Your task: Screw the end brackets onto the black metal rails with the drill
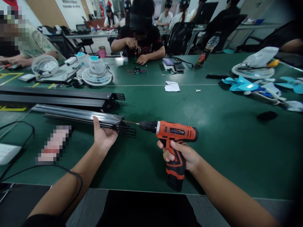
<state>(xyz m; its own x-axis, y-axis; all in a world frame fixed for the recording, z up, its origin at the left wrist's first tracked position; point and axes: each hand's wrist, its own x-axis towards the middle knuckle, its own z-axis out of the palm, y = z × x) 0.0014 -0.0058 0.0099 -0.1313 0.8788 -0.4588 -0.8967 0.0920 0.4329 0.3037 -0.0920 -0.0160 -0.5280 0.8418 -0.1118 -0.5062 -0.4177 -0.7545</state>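
Observation:
My right hand (180, 153) is wrapped round the grip of an orange and black cordless drill (177, 130), a finger at its trigger. A long thin bit (131, 122) runs left from the chuck, and its tip meets the end of a long black metal bar (78, 115). My left hand (104, 135) holds that bar near its right end from below, thumb up along the near side. A slotted black bracket (127, 130) sticks out at this end of the bar. Whether the bit sits in a screw there is hidden.
Behind the held bar lie more black bars (59, 97). A phone (55, 143) and a black cable (78, 179) are at the left. White fan parts (97, 75), paper scraps (172, 86), a bottle (208, 50) and blue fan blades (241, 84) lie farther back. A co-worker (142, 34) sits opposite.

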